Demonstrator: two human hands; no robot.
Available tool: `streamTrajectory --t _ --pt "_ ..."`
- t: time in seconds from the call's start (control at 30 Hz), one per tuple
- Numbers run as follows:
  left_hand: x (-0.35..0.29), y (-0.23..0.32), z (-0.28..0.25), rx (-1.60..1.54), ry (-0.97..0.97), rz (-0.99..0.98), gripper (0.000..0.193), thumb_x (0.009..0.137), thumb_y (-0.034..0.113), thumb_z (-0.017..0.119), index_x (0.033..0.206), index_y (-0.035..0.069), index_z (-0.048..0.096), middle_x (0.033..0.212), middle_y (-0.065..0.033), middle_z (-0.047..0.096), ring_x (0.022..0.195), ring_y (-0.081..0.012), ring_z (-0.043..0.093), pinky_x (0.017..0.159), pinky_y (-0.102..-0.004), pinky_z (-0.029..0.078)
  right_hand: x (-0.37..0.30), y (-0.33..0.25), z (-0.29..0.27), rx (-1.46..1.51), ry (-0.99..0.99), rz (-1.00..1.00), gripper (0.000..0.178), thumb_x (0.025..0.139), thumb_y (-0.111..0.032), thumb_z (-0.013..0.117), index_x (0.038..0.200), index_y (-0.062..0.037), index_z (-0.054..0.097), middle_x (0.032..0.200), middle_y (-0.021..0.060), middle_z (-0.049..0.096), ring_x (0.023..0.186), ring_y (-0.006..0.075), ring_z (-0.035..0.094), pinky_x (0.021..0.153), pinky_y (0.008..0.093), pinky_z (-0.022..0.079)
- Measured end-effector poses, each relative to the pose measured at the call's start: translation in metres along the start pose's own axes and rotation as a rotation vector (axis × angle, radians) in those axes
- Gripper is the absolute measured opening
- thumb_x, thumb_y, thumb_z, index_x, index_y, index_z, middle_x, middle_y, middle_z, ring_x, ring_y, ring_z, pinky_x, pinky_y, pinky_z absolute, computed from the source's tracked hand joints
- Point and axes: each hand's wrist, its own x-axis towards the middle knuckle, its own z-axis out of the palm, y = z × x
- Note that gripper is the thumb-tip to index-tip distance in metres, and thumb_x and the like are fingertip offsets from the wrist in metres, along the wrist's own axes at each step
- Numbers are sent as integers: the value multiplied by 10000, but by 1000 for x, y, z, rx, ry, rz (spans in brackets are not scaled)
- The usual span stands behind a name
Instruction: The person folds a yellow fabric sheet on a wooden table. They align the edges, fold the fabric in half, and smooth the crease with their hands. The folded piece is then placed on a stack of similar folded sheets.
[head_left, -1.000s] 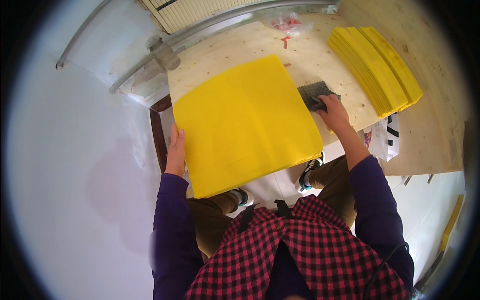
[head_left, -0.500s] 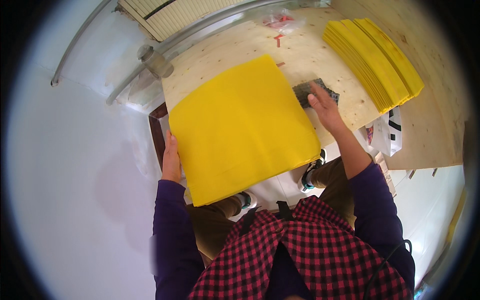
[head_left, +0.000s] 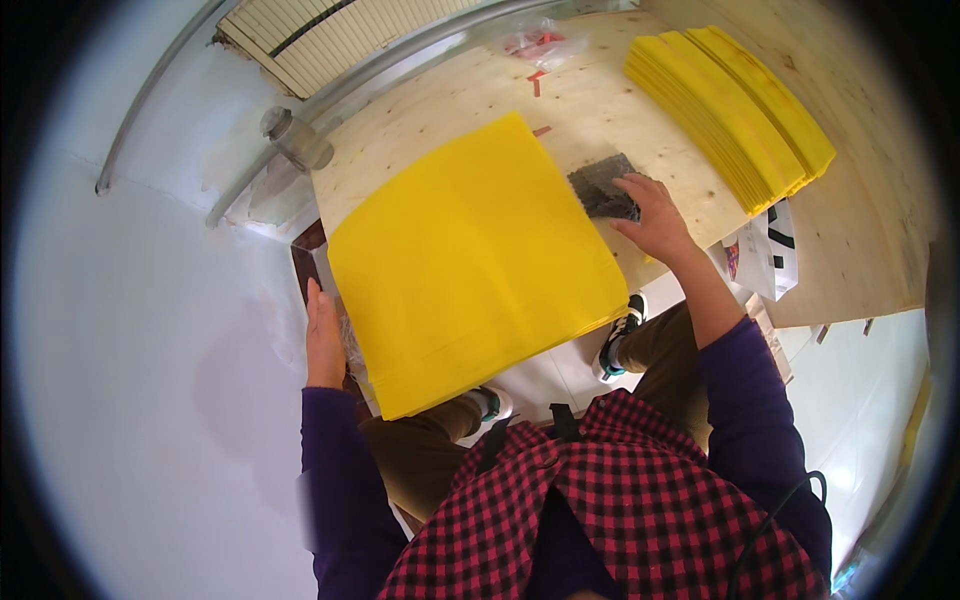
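Note:
A large stack of thin yellow sheets (head_left: 470, 270) lies on the near part of the plywood tabletop, its near corner reaching over the edge. My left hand (head_left: 323, 338) is upright beside the stack's left side, fingers straight and together, with a small gap to the sheets. To the right of the stack, my right hand (head_left: 657, 222) has its thumb and fingers apart and curved, at the right edge of a dark grey, rough-textured pad (head_left: 604, 186). Its fingertips overlap the pad's edge; whether they press on it I cannot tell.
Two bundles of folded yellow sheets (head_left: 720, 120) lie at the tabletop's (head_left: 440, 110) far right. A clear plastic bag (head_left: 540, 42) and red tape bits (head_left: 537, 82) are at the back. A jar (head_left: 296, 138) stands at the far left corner; a white printed bag (head_left: 770, 250) hangs below the right edge.
My left hand has moved left, away from the stack's side, and slightly nearer to me. My right hand has shifted from over the grey pad to its right edge, fingers more curled.

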Motion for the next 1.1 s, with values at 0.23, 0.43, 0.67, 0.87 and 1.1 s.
streamTrajectory --t 0.23,0.43,0.67,0.87,1.1 --pt "-55 5 -19 165 91 51 622 1037 405 323 1528 57 167 1589 -117 172 1469 -237 163 1179 -356 142 27 35 18 5 -1 231 339 806 -211 692 1114 -87 621 1073 154 623 998 336 593 875 429 481" --pt "-86 12 -13 219 117 96 577 1045 360 320 1518 45 217 1578 -131 217 1465 -242 184 1177 -343 146 85 33 -14 392 199 241 330 835 -187 674 1123 -33 624 979 161 675 894 279 643 793 346 499" --pt "-96 17 5 286 75 224 587 1043 364 331 1508 19 232 1576 -134 223 1463 -251 183 1179 -350 141 49 25 -46 355 -68 97 311 771 -157 732 1058 -58 663 958 95 642 823 206 601 758 314 496" --pt "-99 26 23 300 -51 319 595 1045 353 341 1502 -8 221 1572 -144 228 1456 -264 201 1171 -354 163 -31 34 -31 152 -386 14 225 696 -140 739 892 -69 652 903 117 619 896 283 599 777 387 494" --pt "-99 43 50 294 -142 378 571 1038 297 355 1498 -17 229 1562 -161 249 1448 -274 221 1164 -355 179 -63 29 -19 107 -313 97 103 795 -146 607 829 -50 625 827 141 622 813 334 604 714 407 485"
